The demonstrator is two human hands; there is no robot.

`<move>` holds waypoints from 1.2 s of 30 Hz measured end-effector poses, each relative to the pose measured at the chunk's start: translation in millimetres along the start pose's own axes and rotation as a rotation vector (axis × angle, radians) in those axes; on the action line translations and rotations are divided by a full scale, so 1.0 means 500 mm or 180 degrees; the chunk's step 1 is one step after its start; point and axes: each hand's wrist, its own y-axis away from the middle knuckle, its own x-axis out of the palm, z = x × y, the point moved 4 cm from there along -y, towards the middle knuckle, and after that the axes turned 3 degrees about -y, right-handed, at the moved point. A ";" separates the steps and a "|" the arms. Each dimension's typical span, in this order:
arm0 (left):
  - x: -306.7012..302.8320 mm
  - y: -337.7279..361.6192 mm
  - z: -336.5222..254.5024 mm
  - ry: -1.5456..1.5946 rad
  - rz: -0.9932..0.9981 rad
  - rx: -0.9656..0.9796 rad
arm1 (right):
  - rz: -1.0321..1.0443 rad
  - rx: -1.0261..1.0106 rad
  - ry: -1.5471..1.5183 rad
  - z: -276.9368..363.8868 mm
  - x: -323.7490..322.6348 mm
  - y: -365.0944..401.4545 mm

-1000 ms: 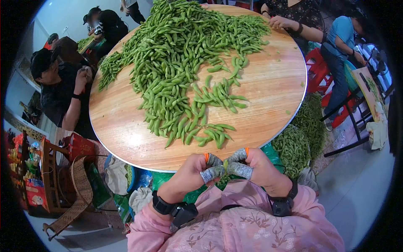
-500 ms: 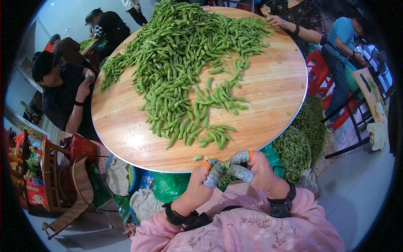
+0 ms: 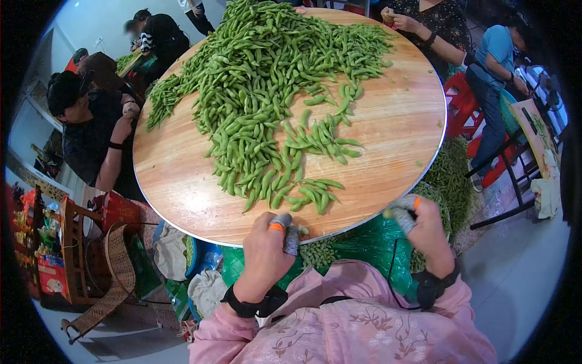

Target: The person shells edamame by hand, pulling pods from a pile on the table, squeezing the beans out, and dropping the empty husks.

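Note:
Green soybean pods (image 3: 254,115) lie in a big heap on the round wooden table (image 3: 388,133), thinning to a few loose ones near me. My left hand (image 3: 267,252) is at the near table edge, fingers curled together, in grey finger covers with an orange band. A small pale green bit shows at its fingertips. Off to the right, past the table rim, my right hand (image 3: 428,233) has its covered fingers pinched together. They are blurred, with a pale greenish spot at the tips that I cannot make out.
Below the rim are green plastic bags (image 3: 370,239) and a heap of pods (image 3: 451,182) at the right. A curved woven piece (image 3: 118,267) stands at the left. One person (image 3: 85,127) sits at the left, another (image 3: 436,30) at the far right.
My hands were together at the near edge around something green; now they are apart. The right hand has swung right, beyond the rim; the left has moved slightly left and up.

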 end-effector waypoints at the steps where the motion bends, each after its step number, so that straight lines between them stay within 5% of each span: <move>1: 0.015 0.006 0.004 0.0102 0.0400 0.0065 | 0.0011 0.0151 0.0281 -0.017 -0.021 0.001; 4: 0.003 0.024 -0.020 0.0528 0.0476 0.0788 | -0.0574 0.0423 0.0767 -0.076 -0.067 0.020; 8: -0.007 -0.035 0.003 0.0175 -0.0062 0.0361 | -0.0808 0.0527 0.0702 -0.088 -0.088 0.031; 11: 0.025 -0.071 0.026 -0.0120 0.0098 0.0398 | -0.0736 0.0509 0.0386 -0.083 -0.072 0.029; 19: 0.039 -0.059 0.020 -0.0510 0.0181 0.0485 | 0.0637 0.0258 -0.1171 0.013 0.103 0.001; 28: 0.033 -0.055 0.011 -0.0570 0.0269 0.0573 | 0.1000 0.0569 -0.1910 0.034 0.166 -0.011; 30: 0.029 -0.034 0.003 0.1523 0.0689 -0.0513 | 0.0950 0.0685 -0.2118 0.032 0.170 -0.011; 36: -0.005 0.012 -0.054 0.1630 0.0194 -0.0156 | 0.1352 0.1213 -0.2681 0.059 0.168 -0.005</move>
